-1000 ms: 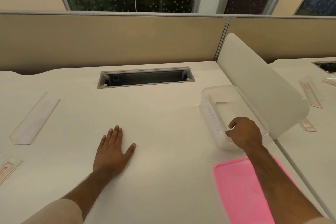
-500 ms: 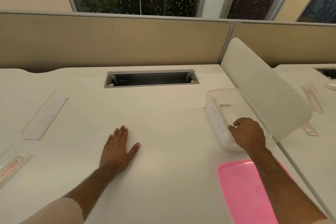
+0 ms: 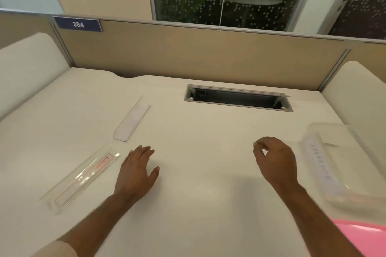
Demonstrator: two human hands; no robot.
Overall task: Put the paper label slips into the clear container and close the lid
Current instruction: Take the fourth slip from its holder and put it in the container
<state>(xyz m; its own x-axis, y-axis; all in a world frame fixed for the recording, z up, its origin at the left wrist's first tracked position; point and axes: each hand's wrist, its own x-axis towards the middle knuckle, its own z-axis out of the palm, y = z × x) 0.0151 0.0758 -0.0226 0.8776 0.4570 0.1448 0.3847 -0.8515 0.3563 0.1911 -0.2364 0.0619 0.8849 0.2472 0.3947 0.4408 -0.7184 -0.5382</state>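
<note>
The clear container (image 3: 359, 131) stands open at the right of the white desk, with a paper label slip (image 3: 319, 162) leaning inside its near wall. Its pink lid (image 3: 363, 238) lies flat at the bottom right corner. A clear label holder with a red-printed slip (image 3: 83, 177) lies at the left, and a plain white slip in a clear holder (image 3: 131, 121) lies further back. My left hand (image 3: 135, 171) rests flat on the desk beside the red-printed holder. My right hand (image 3: 275, 160) hovers left of the container, fingers loosely curled, holding nothing.
A cable slot (image 3: 238, 98) is sunk into the desk at the back centre. Beige partition walls (image 3: 188, 52) close the back, with white side dividers (image 3: 27, 64) at left and right. A blue sign reading 384 (image 3: 77, 24) sits on the partition.
My right hand has left the container's rim and moved left over the desk. The view has swung left, bringing the two label holders closer to centre. My left hand stays flat.
</note>
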